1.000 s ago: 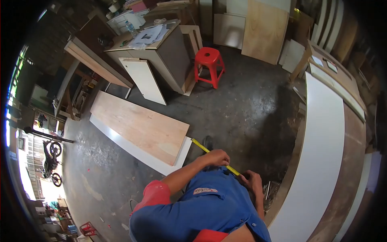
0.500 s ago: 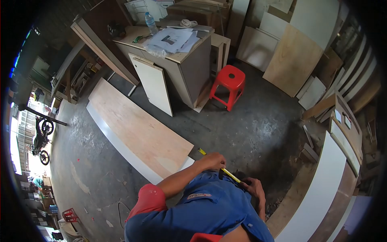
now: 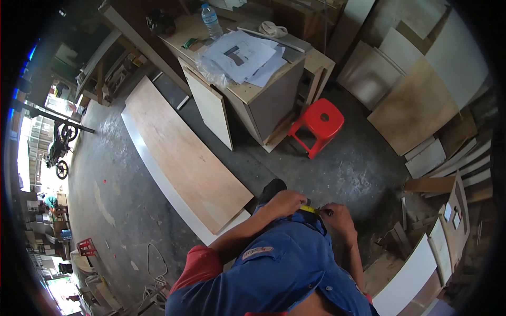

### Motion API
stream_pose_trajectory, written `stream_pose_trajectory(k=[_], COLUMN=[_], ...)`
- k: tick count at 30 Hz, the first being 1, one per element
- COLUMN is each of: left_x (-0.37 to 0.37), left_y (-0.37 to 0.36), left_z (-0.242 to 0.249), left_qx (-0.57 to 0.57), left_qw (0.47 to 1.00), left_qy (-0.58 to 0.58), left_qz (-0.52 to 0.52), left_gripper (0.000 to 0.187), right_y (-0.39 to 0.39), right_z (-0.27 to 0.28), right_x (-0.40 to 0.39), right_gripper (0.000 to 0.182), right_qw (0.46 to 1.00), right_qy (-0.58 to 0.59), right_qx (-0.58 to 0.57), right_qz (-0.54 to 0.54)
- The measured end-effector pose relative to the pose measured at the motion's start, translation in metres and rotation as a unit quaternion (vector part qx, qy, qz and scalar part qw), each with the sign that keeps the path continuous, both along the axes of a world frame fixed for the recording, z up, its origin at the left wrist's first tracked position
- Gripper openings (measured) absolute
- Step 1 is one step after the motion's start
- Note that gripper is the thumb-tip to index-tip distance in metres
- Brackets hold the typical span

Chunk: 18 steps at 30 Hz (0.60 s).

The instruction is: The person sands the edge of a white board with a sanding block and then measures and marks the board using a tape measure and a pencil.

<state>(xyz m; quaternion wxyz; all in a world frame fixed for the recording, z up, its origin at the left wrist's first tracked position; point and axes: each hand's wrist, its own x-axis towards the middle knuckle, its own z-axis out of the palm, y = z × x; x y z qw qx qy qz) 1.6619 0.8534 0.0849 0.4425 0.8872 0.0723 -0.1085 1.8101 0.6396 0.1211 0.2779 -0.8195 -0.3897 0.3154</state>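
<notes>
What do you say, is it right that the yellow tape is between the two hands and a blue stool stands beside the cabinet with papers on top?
Not quite: the stool is red, not blue, as the head view shows. The yellow tape is between the left hand and right hand, and the stool stands beside the cabinet with papers on top.

The tape measure (image 3: 310,209) is showing a smooth yellow strip. The plywood panel (image 3: 179,152) is looking matt and grained, the white board (image 3: 171,196) smooth and sleek. The stool (image 3: 323,120) is gleaming in glossy plastic; the shirt (image 3: 290,263) is creasing as matt cloth. Paper sheets (image 3: 242,52) are looking smooth, the floor (image 3: 113,158) scuffed and patchily shiny.
</notes>
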Motion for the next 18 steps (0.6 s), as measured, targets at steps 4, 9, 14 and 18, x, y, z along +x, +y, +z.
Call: stream_pose_trajectory(k=[4, 9, 14, 18], left_x=[0.027, 0.071, 0.094, 0.096], left_y=[0.066, 0.137, 0.187, 0.209], left_z=[-0.005, -0.009, -0.026, -0.042], left_qx=[0.01, -0.014, -0.042, -0.046], left_qw=[0.991, 0.99, 0.993, 0.997], left_qy=[-0.09, -0.107, -0.065, -0.029], left_qz=[0.099, 0.093, 0.086, 0.055], left_gripper=[0.02, 0.024, 0.026, 0.026], right_y=[0.036, 0.082, 0.122, 0.126], right_z=[0.004, 0.003, 0.009, 0.004], right_x=[0.05, 0.061, 0.046, 0.033], right_gripper=[0.018, 0.02, 0.022, 0.023], right_qw=[0.998, 0.993, 0.99, 0.984], right_qy=[-0.037, -0.042, 0.021, 0.023], right_qx=[0.021, -0.037, -0.086, -0.114], right_qz=[-0.046, -0.1, -0.106, -0.138])
